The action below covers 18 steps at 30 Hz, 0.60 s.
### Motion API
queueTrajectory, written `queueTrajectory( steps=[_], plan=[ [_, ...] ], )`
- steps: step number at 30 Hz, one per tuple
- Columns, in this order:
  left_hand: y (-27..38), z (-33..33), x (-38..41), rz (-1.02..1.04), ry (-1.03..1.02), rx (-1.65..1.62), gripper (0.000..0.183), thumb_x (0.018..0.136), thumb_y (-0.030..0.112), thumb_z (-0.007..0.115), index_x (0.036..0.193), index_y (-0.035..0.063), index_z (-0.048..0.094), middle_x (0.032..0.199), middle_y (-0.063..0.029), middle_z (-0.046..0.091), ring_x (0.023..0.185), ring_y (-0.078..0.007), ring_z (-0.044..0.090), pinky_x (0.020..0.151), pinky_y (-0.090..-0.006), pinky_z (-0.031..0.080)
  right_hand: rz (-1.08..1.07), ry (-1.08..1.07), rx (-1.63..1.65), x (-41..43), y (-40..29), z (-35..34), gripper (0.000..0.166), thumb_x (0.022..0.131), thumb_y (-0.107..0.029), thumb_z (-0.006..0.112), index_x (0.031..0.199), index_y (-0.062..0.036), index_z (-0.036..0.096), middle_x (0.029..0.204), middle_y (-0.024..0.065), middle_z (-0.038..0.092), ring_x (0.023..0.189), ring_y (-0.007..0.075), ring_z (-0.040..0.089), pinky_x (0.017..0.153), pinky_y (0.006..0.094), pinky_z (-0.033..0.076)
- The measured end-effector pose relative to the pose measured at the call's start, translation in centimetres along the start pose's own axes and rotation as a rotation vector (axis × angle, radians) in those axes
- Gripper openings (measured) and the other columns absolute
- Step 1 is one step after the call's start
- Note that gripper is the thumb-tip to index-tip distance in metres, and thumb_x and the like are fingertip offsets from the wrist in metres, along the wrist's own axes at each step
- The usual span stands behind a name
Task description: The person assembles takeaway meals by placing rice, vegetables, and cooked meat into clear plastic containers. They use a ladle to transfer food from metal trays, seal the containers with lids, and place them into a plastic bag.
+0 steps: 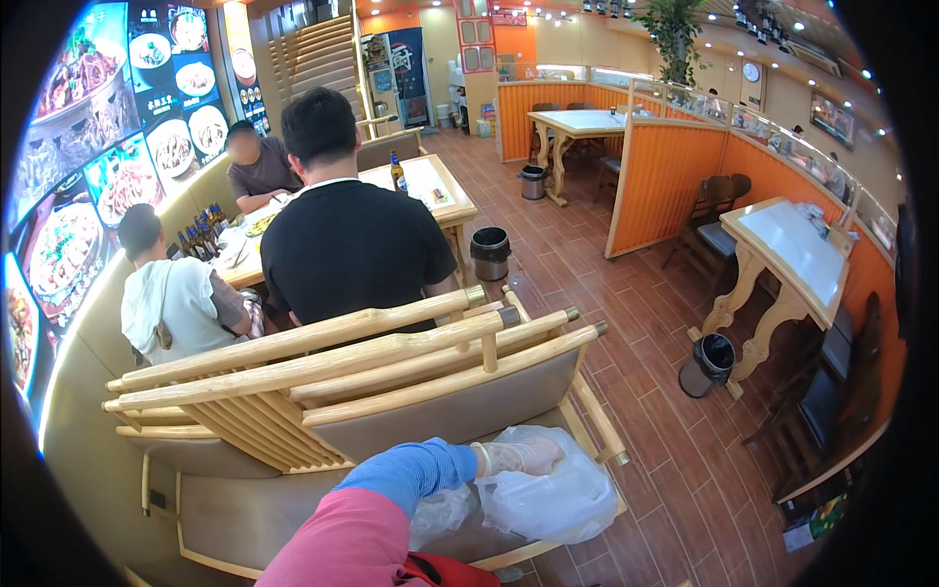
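My left hand (pixel 524 456), in a thin translucent glove, reaches over the padded bench and touches a large whitish plastic bag (pixel 554 495). Its fingertips sink into the folds, so whether they grip the plastic is hidden. The bag lies crumpled at the bench's right end, partly over the front edge. Beside it, under my forearm, is a smaller clear plastic bag (pixel 442 510). A blue ribbed sleeve cover (pixel 414 473) sits over my pink sleeve (pixel 345 539). My right hand is out of view.
Log-style bench rails (pixel 315 370) rise just ahead of my arm. Behind them, people (pixel 352 242) sit at a table (pixel 447 183) with bottles and dishes. Lined bins (pixel 490 253) stand on the tiled floor (pixel 587 293). A second table (pixel 788 242) stands by an orange partition (pixel 675 176) at right.
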<state>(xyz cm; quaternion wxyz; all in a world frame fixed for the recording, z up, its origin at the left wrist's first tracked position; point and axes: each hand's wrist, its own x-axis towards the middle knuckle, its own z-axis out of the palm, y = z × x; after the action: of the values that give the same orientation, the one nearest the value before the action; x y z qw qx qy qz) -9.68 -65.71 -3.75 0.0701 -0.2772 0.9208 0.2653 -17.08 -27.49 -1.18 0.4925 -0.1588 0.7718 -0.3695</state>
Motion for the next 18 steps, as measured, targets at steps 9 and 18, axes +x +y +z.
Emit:
queueTrajectory(
  steps=[9, 18],
  plan=[
    [0.1, 1.1, -1.0, -0.148, 0.041, 0.009, 0.025, 0.067, 0.012, 0.053, 0.087, 0.0011, 0.062, 0.087, -0.0200, 0.062, 0.085, -0.0351, 0.060, 0.076, -0.0437, 0.047, 0.035, 0.012, 0.044, -0.7, 0.3, -0.4, 0.025, 0.093, -0.021, 0.043, 0.094, -0.0039, 0.061, 0.070, 0.0052, 0.060, 0.055, 0.0091, 0.053, 0.049, 0.0214, 0.044],
    [0.2, -5.4, -5.6, -0.054, 0.424, -0.403, 0.020, 0.069, 0.018, 0.061, 0.082, 0.0032, 0.062, 0.080, -0.0162, 0.063, 0.076, -0.0260, 0.063, 0.068, -0.0351, 0.049, -0.269, 0.266, 0.454, 5.0, -7.9, 0.8, 0.025, 0.091, -0.018, 0.046, 0.104, -0.0010, 0.060, 0.081, 0.0050, 0.059, 0.066, 0.0062, 0.049, 0.059, 0.0186, 0.041]
  ],
)
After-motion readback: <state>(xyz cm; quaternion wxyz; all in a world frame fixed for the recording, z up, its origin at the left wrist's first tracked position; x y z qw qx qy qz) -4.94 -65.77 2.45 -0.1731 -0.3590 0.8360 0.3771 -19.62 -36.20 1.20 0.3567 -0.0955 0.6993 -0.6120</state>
